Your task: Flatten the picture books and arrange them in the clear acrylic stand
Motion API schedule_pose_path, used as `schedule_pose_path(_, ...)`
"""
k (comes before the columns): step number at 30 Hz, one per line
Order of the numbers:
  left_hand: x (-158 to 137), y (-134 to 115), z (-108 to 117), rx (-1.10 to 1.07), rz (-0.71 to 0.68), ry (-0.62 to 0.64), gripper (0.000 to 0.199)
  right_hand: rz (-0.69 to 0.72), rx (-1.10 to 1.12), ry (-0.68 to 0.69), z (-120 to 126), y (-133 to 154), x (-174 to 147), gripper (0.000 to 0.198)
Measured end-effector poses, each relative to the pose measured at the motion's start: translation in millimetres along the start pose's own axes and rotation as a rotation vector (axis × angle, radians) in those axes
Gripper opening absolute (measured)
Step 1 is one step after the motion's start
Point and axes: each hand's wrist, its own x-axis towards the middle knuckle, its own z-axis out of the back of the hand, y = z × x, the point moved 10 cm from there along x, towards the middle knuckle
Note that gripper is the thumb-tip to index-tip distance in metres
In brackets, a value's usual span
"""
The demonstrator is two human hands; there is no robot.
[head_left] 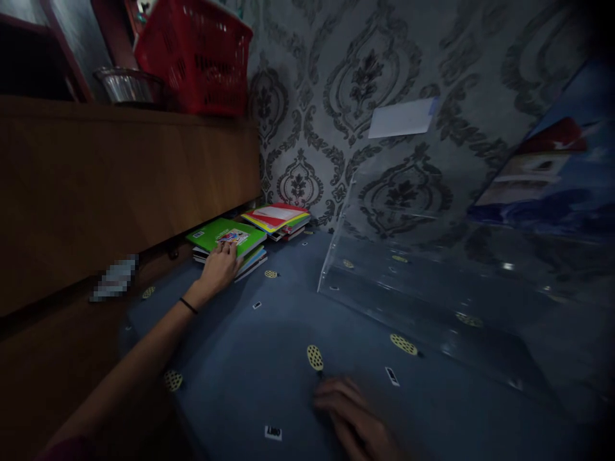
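My left hand (221, 264) reaches to the green book (206, 235) with a picture on its cover. Its fingers lie over the near edge of the cover, and the thumb side is against the edge. Under the green book is a stack of books (254, 261) with white and blue edges. Just behind it sits a second stack, topped by a red and yellow book (275, 216) with a pale sheet on it. My right hand (353, 413), somewhat blurred, is low over the blue tablecloth (230, 358), fingers loosely bent and apart, holding nothing.
A clear plastic sheet or cover (384, 282) stands on the right of the table. At left is a wooden cabinet (120, 173) bearing a red basket (202, 61) and a metal bowl (129, 86). A picture (552, 160) and white label (402, 118) are by the patterned wall.
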Motion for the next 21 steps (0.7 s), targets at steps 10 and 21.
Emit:
schedule_pose_path(10, -46.8, -45.1, 13.5, 0.084, -0.127, 0.008, 0.037, -0.166, 0.109, -0.108, 5.3, -33.0, -2.8, 0.028)
schedule_pose_path(21, -185.6, -186.8, 58.8, 0.153, -0.555, -0.177, 0.040, -0.440, 0.504, -0.345, 11.7, -75.2, -9.4, 0.058)
